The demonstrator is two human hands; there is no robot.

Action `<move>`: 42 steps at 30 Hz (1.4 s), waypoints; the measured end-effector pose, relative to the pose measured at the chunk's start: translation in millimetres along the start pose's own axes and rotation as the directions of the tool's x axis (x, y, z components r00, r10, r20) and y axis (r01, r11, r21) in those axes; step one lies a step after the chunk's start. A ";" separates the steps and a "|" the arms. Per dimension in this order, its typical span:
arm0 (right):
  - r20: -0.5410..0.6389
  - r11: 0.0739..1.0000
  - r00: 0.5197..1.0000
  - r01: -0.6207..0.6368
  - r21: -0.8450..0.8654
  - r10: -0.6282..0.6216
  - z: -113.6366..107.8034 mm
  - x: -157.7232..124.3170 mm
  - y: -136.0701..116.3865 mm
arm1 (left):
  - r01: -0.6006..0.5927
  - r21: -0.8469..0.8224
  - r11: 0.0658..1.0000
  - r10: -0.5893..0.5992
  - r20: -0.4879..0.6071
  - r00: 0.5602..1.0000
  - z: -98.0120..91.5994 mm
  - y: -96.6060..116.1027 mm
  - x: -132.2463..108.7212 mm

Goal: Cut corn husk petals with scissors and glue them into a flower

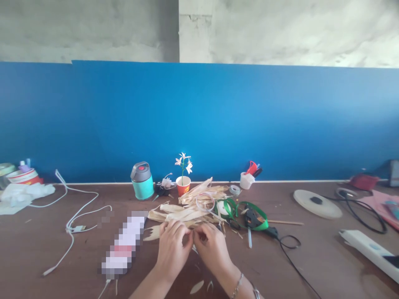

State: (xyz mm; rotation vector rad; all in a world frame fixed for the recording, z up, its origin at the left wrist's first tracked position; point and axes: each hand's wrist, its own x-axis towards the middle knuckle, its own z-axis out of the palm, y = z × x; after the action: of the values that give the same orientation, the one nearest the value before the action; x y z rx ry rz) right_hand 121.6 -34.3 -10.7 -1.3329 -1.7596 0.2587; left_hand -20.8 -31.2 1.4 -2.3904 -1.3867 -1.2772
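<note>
My left hand [173, 241] and my right hand [213, 246] meet at the fingertips above the table, each in a pinch. What they pinch is too small and hidden to make out; a pale sliver [195, 249] shows just below the fingertips. Right behind the hands lies a heap of dry, cream-coloured husks [182, 211]. To the right of the heap are a loop of green ribbon [264, 225] and a black glue gun [252, 216] with its cord. A few petal-shaped pieces [197, 287] lie nearer to me, between my forearms.
A pixelated phone-like object [124, 245] lies left of my hands, white cables [71, 216] beyond it. Along the blue partition [199, 120] stand a teal flask [143, 187], a paper cup [183, 187] with white flowers, a tape roll [235, 190] and a white cup [247, 181] of pens.
</note>
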 end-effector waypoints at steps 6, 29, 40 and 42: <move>-0.011 0.988 0.998 -0.067 -0.141 0.066 4.7 -0.8 0.2 | 0.019 0.057 0.998 -0.017 -0.032 0.999 -0.1 4.7 1.6; -0.004 0.864 0.970 -0.220 -0.454 0.245 1.3 6.1 -13.8 | 0.108 0.112 0.988 -0.104 -0.047 0.994 10.3 5.9 -2.3; 0.020 0.842 0.960 -0.236 -0.486 0.280 4.1 6.4 -13.3 | 0.098 0.110 0.989 -0.092 -0.059 0.994 12.9 6.1 -2.1; 0.029 0.836 0.958 -0.235 -0.497 0.287 4.5 7.6 -14.2 | 0.091 0.115 0.989 -0.085 -0.055 0.995 14.4 5.3 -2.5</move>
State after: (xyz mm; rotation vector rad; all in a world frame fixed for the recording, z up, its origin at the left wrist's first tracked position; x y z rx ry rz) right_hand 108.5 -32.0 -0.6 -1.9656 -1.7934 0.0240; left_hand -8.6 -29.4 -8.0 -2.2290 -1.5237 -1.2285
